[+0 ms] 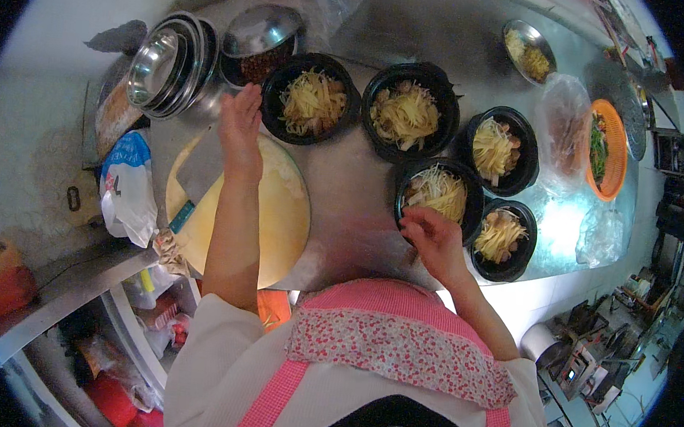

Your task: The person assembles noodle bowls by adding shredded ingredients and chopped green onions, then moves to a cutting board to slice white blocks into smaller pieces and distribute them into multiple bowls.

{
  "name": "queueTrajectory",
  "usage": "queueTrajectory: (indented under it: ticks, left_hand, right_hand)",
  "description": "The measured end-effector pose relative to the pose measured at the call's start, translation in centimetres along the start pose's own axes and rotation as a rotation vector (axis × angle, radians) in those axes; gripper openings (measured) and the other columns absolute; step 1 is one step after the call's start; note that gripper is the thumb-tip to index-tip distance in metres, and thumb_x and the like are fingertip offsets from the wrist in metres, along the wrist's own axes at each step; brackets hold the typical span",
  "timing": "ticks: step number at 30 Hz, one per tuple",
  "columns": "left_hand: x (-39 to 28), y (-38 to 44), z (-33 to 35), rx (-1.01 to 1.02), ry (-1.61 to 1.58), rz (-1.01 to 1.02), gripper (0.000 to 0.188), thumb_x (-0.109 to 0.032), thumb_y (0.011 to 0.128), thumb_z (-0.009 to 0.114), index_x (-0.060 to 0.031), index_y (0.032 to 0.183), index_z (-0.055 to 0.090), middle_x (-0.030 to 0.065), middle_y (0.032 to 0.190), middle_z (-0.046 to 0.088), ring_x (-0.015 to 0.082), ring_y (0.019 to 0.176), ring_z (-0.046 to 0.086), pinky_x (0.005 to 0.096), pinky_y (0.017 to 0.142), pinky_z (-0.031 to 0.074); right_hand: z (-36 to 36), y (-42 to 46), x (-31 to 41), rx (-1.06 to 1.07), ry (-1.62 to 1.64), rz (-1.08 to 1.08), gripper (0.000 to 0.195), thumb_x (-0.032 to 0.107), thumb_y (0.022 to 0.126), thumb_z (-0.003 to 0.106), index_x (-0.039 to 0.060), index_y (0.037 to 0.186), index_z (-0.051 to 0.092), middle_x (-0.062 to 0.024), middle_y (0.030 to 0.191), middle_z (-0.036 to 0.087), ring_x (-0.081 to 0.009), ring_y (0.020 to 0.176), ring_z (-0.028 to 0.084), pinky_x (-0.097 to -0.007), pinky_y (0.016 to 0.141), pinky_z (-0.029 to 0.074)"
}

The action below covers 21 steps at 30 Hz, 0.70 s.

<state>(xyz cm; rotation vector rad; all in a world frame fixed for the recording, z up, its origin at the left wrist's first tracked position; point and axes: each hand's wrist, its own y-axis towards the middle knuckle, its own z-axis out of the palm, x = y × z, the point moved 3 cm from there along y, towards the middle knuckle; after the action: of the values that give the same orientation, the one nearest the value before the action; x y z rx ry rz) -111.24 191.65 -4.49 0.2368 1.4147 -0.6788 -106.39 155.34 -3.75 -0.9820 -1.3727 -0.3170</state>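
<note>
Several black bowls stand on the metal counter, each with pale shredded strips on top. My right hand (429, 237) is at the near-left rim of the middle black bowl (443, 191), its fingers bent together; whether it holds something I cannot tell. Beyond that bowl is another black bowl (405, 112), and two more, one far (496, 150) and one near (499, 239), stand to its right. My left hand (242, 120) is raised, empty, beside the left black bowl (311, 101), over the far edge of a round yellowish board (283, 209).
Nested steel bowls (168, 64) stand at the far left, beside a dark container with a steel bowl (262, 32) over it. A steel dish (529, 51), a plastic bag (563, 134) and an orange basket (617, 152) of greens lie right. A white-blue bag (130, 184) sits left.
</note>
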Motion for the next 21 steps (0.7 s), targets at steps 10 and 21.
queueTrajectory:
  ticks: [10, 21]
  left_hand:
    - [-0.4, -8.2, -2.6, -0.153, 0.176, 0.039, 0.028, -0.015, 0.095, 0.056, -0.0004, 0.119, 0.059, 0.0122, 0.116, 0.063, 0.0215, 0.1, 0.064, 0.0323, 0.084, 0.052]
    - [6.5, -17.2, -0.5, 0.499, 0.919, 0.205, 0.001, 0.0, 0.086, 0.058, -0.001, 0.087, 0.058, 0.0142, 0.096, 0.062, 0.029, 0.086, 0.06, 0.0341, 0.077, 0.05]
  right_hand:
    - [2.2, 0.3, 1.1, 0.283, -0.319, -0.065, 0.026, 0.012, 0.086, 0.067, 0.0015, 0.11, 0.064, -0.0105, 0.089, 0.067, -0.0166, 0.081, 0.064, -0.0309, 0.072, 0.052]
    - [5.9, 2.6, 1.8, 0.473, -0.167, -0.298, 0.025, 0.029, 0.083, 0.064, 0.0045, 0.083, 0.067, -0.017, 0.077, 0.062, -0.0357, 0.07, 0.062, -0.0459, 0.063, 0.051]
